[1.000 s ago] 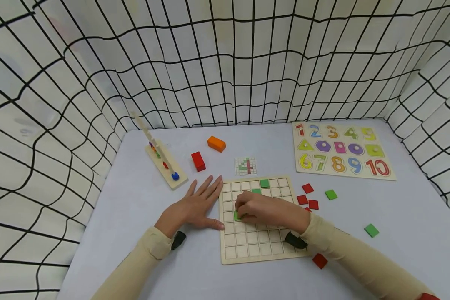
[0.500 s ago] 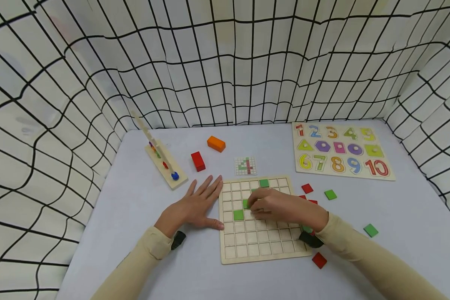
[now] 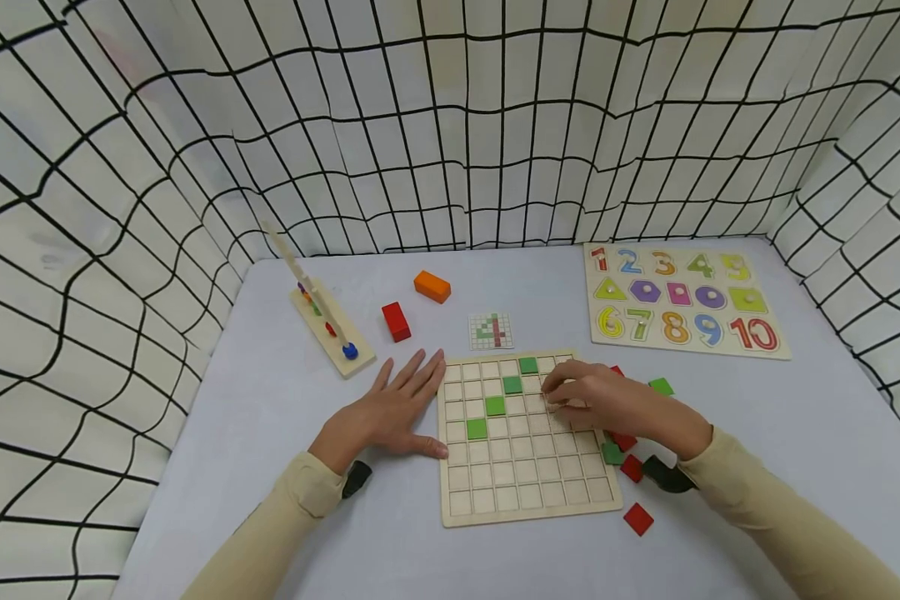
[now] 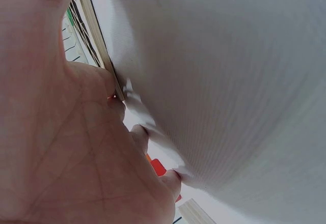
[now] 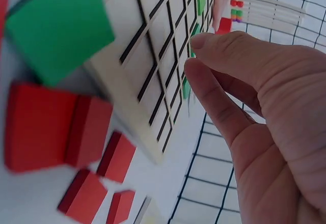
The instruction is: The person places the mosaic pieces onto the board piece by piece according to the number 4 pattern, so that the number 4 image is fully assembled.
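Note:
My left hand (image 3: 390, 417) lies flat on the white table with spread fingers. Its thumb and index fingertips touch the left edge of the wooden grid board (image 3: 525, 521). Several green square tiles sit in the board's cells in a diagonal line, from a lower-left tile (image 3: 476, 429) up to a tile (image 3: 528, 365) near the far edge. Over the right part of the board hovers my right hand (image 3: 607, 404), fingers loosely bent. In the right wrist view, thumb and index fingertips are close together with nothing between them. Beside the board's right edge lie a green tile (image 5: 61, 30) and several red tiles (image 5: 38, 127).
A small pattern card (image 3: 491, 332) lies beyond the board. Red (image 3: 396, 322) and orange (image 3: 432, 287) blocks stand left of it, near a wooden stand (image 3: 337, 346) with coloured pieces. A number puzzle board (image 3: 686, 302) is at the back right. Black netting surrounds the table.
My right hand has moved right and away from the green tiles, uncovering a diagonal of green tiles on the board. My left hand has stayed in place.

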Motion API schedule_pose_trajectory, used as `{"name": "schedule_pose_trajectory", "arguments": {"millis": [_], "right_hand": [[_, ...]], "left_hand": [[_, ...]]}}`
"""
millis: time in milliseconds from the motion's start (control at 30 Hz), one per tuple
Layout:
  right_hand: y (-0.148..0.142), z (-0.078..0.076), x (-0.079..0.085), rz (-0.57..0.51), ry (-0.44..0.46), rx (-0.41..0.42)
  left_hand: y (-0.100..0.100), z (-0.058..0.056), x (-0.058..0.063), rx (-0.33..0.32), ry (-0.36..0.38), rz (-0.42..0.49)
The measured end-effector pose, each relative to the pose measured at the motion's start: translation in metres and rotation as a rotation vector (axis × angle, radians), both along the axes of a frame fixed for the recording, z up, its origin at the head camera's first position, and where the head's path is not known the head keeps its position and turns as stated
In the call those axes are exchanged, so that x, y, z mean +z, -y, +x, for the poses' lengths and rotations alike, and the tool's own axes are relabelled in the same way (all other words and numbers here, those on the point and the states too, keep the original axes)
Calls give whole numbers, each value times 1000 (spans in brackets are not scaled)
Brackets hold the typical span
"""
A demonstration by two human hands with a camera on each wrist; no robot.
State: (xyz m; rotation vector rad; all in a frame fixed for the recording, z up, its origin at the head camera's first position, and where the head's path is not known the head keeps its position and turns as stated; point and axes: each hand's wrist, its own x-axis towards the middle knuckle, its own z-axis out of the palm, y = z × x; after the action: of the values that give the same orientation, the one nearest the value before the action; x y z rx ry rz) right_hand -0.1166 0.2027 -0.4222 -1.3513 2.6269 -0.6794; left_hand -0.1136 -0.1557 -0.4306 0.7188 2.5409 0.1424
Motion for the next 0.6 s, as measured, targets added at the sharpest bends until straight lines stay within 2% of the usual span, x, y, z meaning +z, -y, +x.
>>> {"name": "schedule_pose_trajectory", "arguments": {"millis": [300, 600], "right_hand": [[-33, 8, 1, 21, 13, -59], [-60, 29, -3, -16, 86, -6]], "left_hand": [[0, 1, 1, 8, 15, -1], [1, 1, 3, -1, 17, 19]]}}
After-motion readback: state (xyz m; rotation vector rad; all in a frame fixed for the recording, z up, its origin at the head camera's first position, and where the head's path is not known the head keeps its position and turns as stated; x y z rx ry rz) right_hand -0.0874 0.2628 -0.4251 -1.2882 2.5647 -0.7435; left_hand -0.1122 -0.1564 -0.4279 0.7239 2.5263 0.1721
